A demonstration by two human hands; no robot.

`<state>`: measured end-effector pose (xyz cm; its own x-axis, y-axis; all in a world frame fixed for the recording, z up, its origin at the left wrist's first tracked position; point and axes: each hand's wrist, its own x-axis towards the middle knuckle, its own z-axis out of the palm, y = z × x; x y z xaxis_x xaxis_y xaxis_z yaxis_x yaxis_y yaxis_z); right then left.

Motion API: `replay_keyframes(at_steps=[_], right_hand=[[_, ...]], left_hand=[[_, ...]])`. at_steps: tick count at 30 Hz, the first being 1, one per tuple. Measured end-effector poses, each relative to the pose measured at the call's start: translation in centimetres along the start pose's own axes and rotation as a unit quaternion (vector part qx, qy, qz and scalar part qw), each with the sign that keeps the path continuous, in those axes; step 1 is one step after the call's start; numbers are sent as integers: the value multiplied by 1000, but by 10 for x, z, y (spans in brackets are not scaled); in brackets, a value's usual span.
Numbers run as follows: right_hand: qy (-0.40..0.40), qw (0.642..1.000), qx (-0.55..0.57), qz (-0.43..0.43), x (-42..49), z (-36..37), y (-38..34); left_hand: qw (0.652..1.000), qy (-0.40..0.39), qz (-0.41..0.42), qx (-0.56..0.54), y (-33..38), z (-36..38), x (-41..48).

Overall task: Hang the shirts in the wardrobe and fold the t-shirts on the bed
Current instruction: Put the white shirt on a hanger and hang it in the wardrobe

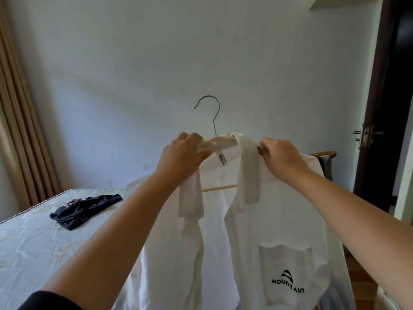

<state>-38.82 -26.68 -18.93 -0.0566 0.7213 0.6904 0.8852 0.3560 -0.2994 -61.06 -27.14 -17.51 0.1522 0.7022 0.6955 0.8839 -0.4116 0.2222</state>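
Head view: both hands up in front of a pale wall, holding a white shirt on a hanger. Hanger is wood with a metal hook, hook free in the air and pointing up.

Left hand: fingers curled round the hanger's left arm with the collar bunched under them. Right hand: gripping the right arm of the hanger through the shirt fabric at the shoulder.

Shirt is draped over the hanger, front open, collar flaps hanging down both sides, neck label visible between the hands. The hanger's lower wooden bar shows through the open front. Chest pocket carries a black "MOUNTAIN" print. Body of the shirt hangs down past the frame bottom.

Bed lower left, pale patterned mattress, with a crumpled dark garment lying on it, well apart from the shirt. Curtain at far left. Dark door at right with a metal latch. Curved wooden rail just behind the right hand, striped cloth over it.
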Motion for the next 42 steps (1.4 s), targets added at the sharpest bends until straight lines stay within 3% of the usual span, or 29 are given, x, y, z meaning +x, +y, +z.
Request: replay_keyframes(at_steps=[6, 10, 12, 15, 23, 28, 33, 39, 42], right_hand=[[-65, 996, 64, 18, 1, -2, -11], [18, 995, 89, -37, 0, -7, -27], [27, 996, 24, -80, -2, -9, -41], [-11, 994, -79, -79, 3, -7, -49], [-133, 991, -6, -27, 12, -15, -40], [-66, 997, 38, 15, 12, -10, -36], [7, 998, 58, 30, 7, -2, -37], [-49, 994, 87, -39, -6, -6, -42], [-21, 994, 87, -56, -9, -5, -44]], left_hand=[[997, 44, -12, -56, 0, 10, 0], [997, 43, -25, -63, 0, 15, -2], [996, 42, -23, -71, 3, 16, -2], [998, 33, -3, -61, 10, 16, -4], [999, 18, -37, -6, 11, 17, -12], [999, 19, -34, -24, 15, 19, -12], [993, -2, -41, -113, 12, 17, -9], [980, 46, -95, -168, -3, 14, 0], [976, 55, -103, -186, -3, 11, 4]])
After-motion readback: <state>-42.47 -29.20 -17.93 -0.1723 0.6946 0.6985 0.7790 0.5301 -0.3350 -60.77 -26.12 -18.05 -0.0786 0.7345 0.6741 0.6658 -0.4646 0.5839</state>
